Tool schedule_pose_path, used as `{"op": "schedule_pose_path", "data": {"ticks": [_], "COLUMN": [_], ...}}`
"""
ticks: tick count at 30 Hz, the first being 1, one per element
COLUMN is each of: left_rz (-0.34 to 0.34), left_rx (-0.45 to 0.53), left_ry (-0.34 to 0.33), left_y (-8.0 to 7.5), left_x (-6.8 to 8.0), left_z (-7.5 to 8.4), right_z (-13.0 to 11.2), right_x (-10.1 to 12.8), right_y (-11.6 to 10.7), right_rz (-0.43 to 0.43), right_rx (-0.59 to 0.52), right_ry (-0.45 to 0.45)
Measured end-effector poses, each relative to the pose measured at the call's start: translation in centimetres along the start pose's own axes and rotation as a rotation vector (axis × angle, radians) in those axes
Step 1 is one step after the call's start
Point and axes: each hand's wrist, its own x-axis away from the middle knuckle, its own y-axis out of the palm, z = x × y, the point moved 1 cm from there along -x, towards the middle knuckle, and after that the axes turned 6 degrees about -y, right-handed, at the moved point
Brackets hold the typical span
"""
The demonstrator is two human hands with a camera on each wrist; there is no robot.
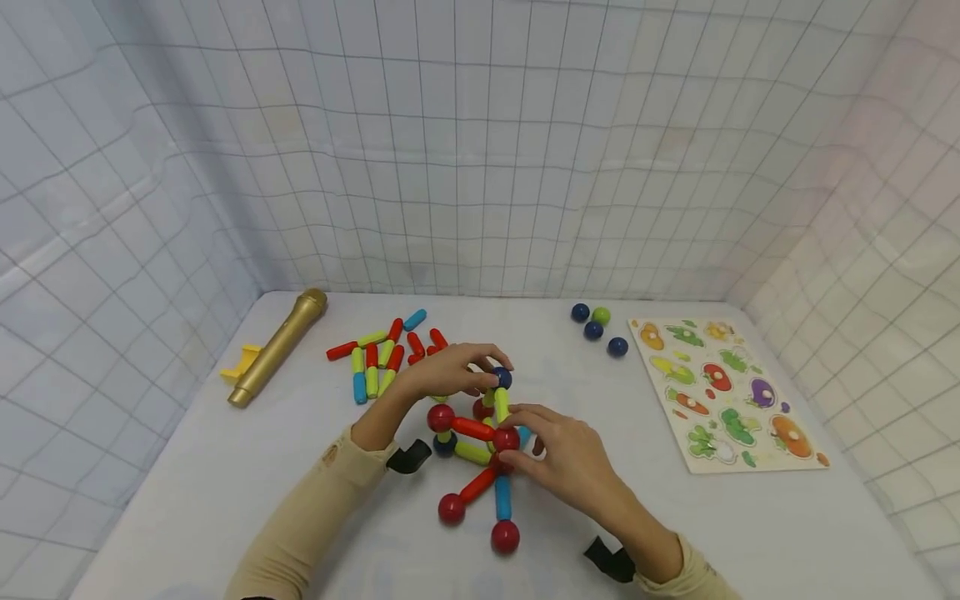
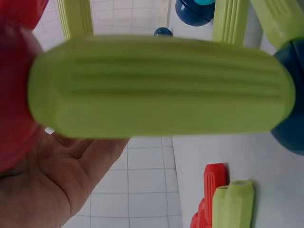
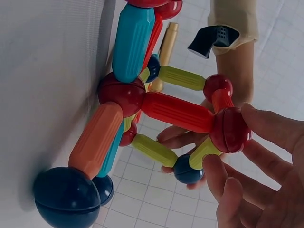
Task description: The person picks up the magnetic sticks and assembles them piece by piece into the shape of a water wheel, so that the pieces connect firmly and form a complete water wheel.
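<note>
Here's the left hand [image 1: 450,372], arched over, fingers gripping the top blue ball [image 1: 503,377]; the right hand [image 1: 568,457], angled in, pinches a red ball [image 1: 506,438].

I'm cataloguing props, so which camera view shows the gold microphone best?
The head view: the gold microphone lies there in full, unobstructed. The right wrist view shows only part of it, behind the stick-and-ball structure; the left wrist view doesn't show it.
</note>
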Motion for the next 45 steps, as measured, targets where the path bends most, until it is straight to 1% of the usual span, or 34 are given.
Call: {"op": "schedule_pose_path", "data": {"ticks": [3, 6, 10, 14, 16, 17, 18, 20, 22, 23, 24, 25, 27, 29, 31, 34, 37, 39, 41, 43, 45], "left_rz": [0.033, 0.048, 0.063, 0.071, 0.096, 0.122, 0.167, 0.285, 0.396, 0.432, 0.452, 0.458, 0.453, 0.453, 0.48, 0.51, 0.506, 0.498, 0.489, 0.481, 0.469], "left_rx": [0.019, 0.04, 0.04, 0.029, 0.02, 0.014, -0.017, -0.111, -0.23, -0.291, -0.343, -0.383, -0.434, -0.472, -0.517, -0.56, -0.586, -0.625, -0.686, -0.75, -0.771], "left_ry": [0.001, -0.006, -0.011, 0.005, 0.012, 0.01, 0.002, -0.057, -0.143, -0.196, -0.25, -0.292, -0.341, -0.369, -0.392, -0.444, -0.502, -0.525, -0.535, -0.528, -0.523], "left_y": [0.0, 0.1, 0.3, 0.4, 0.2, 0.1, -0.2, -0.8, -1.6, -1.9, -2.0, -2.0, -1.8, -1.2, -0.8, -0.4, -0.2, -0.2, -0.3, -0.3, -0.4], "left_x": [0.2, 0.3, 0.5, 0.8, 1.1, 1.4, 1.7, 2.6, 3.6, 4.0, 4.4, 4.7, 5.0, 5.0, 4.9, 4.6, 4.3, 3.9, 3.6, 3.4, 3.3], "left_z": [-0.4, -0.5, -0.5, -0.8, -1.0, -1.2, -1.5, -2.4, -3.6, -4.3, -4.9, -5.6, -6.7, -7.3, -7.4, -7.1, -6.4, -6.0, -5.7, -5.5, -5.5], "right_z": [0.0, -0.1, -0.1, -0.2, -0.2, -0.2, -0.1, -0.1, -0.1, -0.2, -0.2, -0.2, -0.3, -0.3, -0.3, -0.4, -0.4, -0.4, -0.4, -0.4, -0.4], "right_x": [0.0, 0.0, 0.0, 0.0, -0.1, -0.1, -0.2, -0.3, -0.3, -0.3, -0.3, -0.3, -0.2, -0.1, 0.0, 0.1, 0.0, 0.0, 0.0, 0.0, 0.0], "right_y": [0.0, 0.0, 0.0, 0.0, -0.1, -0.2, -0.2, -0.3, -0.4, -0.4, -0.4, -0.4, -0.4, -0.3, -0.3, -0.3, -0.3, -0.4, -0.4, -0.5, -0.5], "right_rz": [0.003, 0.009, 0.004, -0.001, 0.003, 0.006, 0.006, 0.006, 0.001, -0.003, -0.005, -0.007, -0.011, -0.009, -0.006, -0.001, -0.001, -0.001, -0.007, -0.015, -0.022], "right_rx": [-0.01, -0.016, -0.019, -0.016, -0.012, -0.009, -0.007, -0.005, 0.002, 0.005, 0.01, 0.015, 0.024, 0.03, 0.03, 0.027, 0.025, 0.027, 0.027, 0.027, 0.027], "right_ry": [-0.008, -0.007, 0.003, 0.015, 0.02, 0.023, 0.026, 0.029, 0.035, 0.037, 0.037, 0.038, 0.041, 0.041, 0.041, 0.038, 0.031, 0.027, 0.025, 0.027, 0.024]}}
